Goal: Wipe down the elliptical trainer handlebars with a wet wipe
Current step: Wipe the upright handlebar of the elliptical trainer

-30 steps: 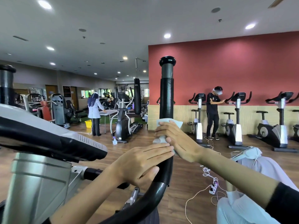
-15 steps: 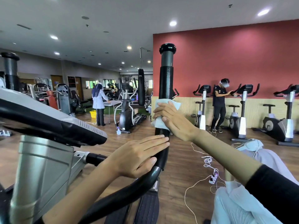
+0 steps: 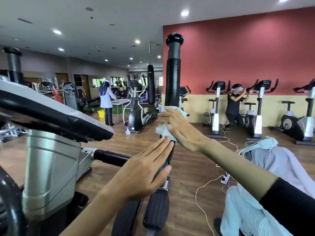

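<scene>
Far left: glossy black-and-grey console over a ribbed silver metal column. Far back on the floor is a yellow slatted basket; I can't tell what's in it. My left hand lies flat on the curved lower run of the black handlebar, fingers straight, thumb under the bar, holding nothing. Ribbed black pedals sit below. The handlebar rises upright: rough black grip, smooth grey sleeve, round black cap. The pale, crumpled wet wipe sits on the bar just above my left fingertips. My right hand presses it there, fingers stretched across the bar. Right of the bar is open wood floor with a white power strip and its cable.
</scene>
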The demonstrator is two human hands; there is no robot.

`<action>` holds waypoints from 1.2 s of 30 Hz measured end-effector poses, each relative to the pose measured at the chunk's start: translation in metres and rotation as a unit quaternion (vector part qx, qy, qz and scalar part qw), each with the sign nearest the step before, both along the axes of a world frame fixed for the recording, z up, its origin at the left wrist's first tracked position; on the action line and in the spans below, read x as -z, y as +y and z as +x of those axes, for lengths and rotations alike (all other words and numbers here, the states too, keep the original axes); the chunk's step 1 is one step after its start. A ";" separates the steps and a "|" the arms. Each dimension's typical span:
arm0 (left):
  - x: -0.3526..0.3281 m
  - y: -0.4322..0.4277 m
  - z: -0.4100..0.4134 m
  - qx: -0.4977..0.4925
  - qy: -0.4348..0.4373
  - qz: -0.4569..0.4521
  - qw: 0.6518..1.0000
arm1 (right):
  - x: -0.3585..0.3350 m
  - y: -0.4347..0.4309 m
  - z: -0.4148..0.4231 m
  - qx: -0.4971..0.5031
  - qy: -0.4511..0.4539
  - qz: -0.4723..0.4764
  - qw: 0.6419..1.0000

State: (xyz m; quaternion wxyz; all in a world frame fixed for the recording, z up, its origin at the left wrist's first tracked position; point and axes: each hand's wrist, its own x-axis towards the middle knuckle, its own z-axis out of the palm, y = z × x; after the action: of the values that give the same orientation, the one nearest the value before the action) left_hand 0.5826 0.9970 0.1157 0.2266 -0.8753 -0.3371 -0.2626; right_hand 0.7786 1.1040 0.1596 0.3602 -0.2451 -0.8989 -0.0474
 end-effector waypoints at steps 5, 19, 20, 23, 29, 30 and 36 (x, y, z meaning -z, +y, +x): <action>0.009 -0.003 0.005 -0.060 0.023 0.022 0.998 | -0.017 0.011 0.002 0.034 0.007 -0.011 0.999; 0.029 -0.011 -0.007 -0.071 0.046 0.033 0.996 | 0.021 -0.024 -0.013 0.016 0.032 0.001 0.999; 0.030 -0.011 -0.009 -0.069 0.047 0.032 0.996 | 0.023 -0.026 -0.012 0.017 0.021 0.002 1.000; 0.032 -0.012 -0.012 -0.067 0.049 0.034 0.996 | 0.017 -0.026 -0.011 0.032 -0.012 0.003 0.999; 0.040 -0.010 -0.013 -0.068 0.032 0.025 0.997 | -0.013 0.002 -0.005 0.112 -0.020 -0.011 0.993; 0.042 -0.011 -0.013 -0.070 0.026 0.025 0.997 | -0.014 0.004 -0.005 0.112 -0.016 -0.014 0.993; 0.052 -0.020 -0.015 -0.077 -0.010 0.017 0.997 | 0.003 -0.013 -0.015 0.086 0.050 -0.028 0.995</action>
State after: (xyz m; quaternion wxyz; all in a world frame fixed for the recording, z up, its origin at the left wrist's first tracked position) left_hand 0.5673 0.9767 0.0636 0.2581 -0.8400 -0.4010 -0.2588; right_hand 0.7640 1.0908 0.1569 0.3925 -0.3336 -0.8562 -0.0404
